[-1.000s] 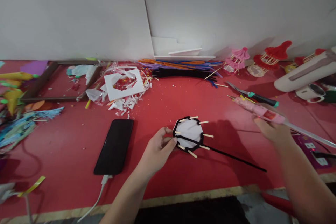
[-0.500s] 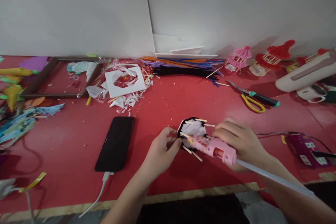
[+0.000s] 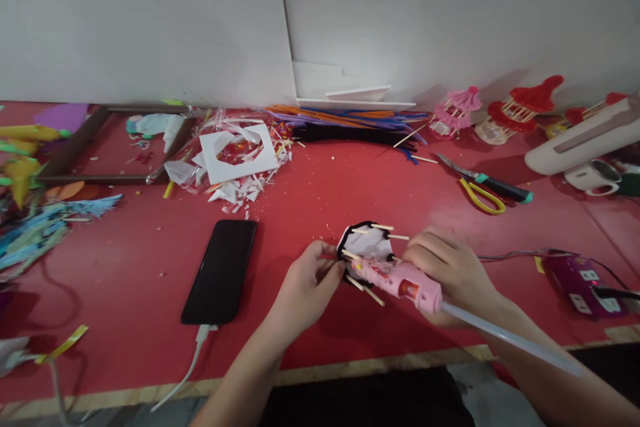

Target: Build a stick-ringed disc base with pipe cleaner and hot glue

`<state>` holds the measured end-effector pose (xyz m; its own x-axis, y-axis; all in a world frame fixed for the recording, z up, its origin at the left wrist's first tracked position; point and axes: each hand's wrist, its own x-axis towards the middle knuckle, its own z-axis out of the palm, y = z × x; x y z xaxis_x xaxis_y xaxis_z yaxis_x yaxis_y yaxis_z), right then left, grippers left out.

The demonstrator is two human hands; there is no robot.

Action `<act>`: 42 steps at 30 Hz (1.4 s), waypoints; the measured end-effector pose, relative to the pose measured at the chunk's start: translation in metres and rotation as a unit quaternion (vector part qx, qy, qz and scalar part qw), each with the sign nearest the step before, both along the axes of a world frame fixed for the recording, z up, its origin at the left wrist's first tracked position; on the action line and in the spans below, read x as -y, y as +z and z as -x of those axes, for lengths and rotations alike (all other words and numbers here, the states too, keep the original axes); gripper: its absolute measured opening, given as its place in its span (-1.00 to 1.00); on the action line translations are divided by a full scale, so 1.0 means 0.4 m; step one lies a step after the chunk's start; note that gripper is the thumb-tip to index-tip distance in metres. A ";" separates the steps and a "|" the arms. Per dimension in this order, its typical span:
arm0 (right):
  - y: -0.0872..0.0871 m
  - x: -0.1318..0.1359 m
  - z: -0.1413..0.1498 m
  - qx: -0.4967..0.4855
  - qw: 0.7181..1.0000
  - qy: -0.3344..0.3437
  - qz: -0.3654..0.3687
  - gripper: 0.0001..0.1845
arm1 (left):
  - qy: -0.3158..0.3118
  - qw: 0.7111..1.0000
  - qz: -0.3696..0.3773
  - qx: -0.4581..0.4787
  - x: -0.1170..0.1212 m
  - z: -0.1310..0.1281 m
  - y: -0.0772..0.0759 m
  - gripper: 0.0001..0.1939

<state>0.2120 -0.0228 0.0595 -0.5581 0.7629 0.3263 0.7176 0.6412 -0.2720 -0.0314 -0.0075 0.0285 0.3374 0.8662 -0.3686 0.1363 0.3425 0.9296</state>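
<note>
My right hand is wrapped round a pink hot glue gun, its nozzle pointing left. A long clear glue stick sticks out of its back end. Under the nozzle is a small white base with a black fuzzy rim and several short wooden sticks on it. My left hand pinches the left edge of this base between thumb and fingers. The glue gun covers the lower right part of the base, and the tip meets the base's left side near my left thumb.
A black phone with a white cable lies left of my hands. Behind are white foam scraps and pipe cleaners. Pliers, little pavilion models, a mug and a purple power strip are at right.
The glue gun and my right hand have shifted slightly left, bringing the nozzle closer to the base's left edge. My left hand keeps its pinch on the base.
</note>
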 end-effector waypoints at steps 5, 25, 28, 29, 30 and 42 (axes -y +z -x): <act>0.002 0.000 0.005 -0.008 0.999 -0.014 -0.030 -0.93 | 0.004 1.000 0.008 0.013 0.005 0.001 0.002 -0.87; 0.004 -0.001 0.010 -0.008 0.997 -0.056 -0.054 -0.86 | -0.001 1.000 0.019 0.019 0.010 0.006 0.005 -0.83; 0.003 -0.001 0.008 -0.009 0.997 -0.058 -0.056 -0.86 | 0.000 1.000 0.017 0.017 0.010 0.006 0.005 -0.83; 0.002 -0.001 0.007 -0.008 0.997 -0.060 -0.056 -0.86 | -0.001 1.000 0.016 0.012 0.010 0.006 0.005 -0.83; 0.002 -0.001 0.007 -0.006 0.997 -0.062 -0.053 -0.87 | -0.002 1.000 0.016 0.009 0.010 0.007 0.005 -0.84; 0.010 0.002 -0.020 -0.050 0.996 -0.054 -0.046 -0.74 | 0.035 0.999 0.016 0.019 0.007 0.005 -0.008 -0.83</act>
<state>0.2201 -0.0237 0.0634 -0.4355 0.7807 0.4482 0.7556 0.5877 -0.2894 -0.0334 -0.0102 0.0254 0.2909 0.8761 -0.3844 0.0767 0.3792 0.9221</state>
